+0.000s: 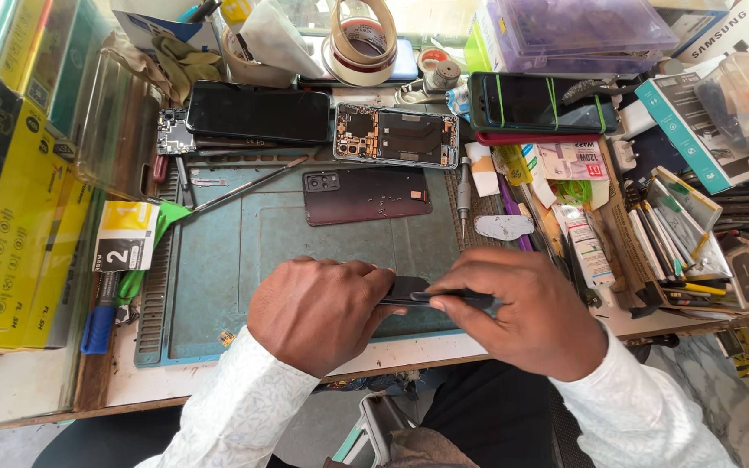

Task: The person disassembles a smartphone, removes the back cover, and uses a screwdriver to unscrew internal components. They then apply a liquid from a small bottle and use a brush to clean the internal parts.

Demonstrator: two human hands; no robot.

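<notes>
**Thin phone part being gripped at the near desk edge**

A dark, thin phone part (409,293) is being held edge-on between both hands over the near edge of the blue work mat (244,251). The left hand (318,312) is being closed around its left end; the right hand (526,308) is being pinched along its right end. The part could be bent or cracked if it is being squeezed unevenly, or dropped off the near edge.

Further in, a dark red back cover (366,195) is lying on the mat. A white numbered card (125,236) is lying at the mat's left edge; yellow boxes (19,199) are being stacked at the left. A white and teal box (695,130) is lying at the far right.
</notes>
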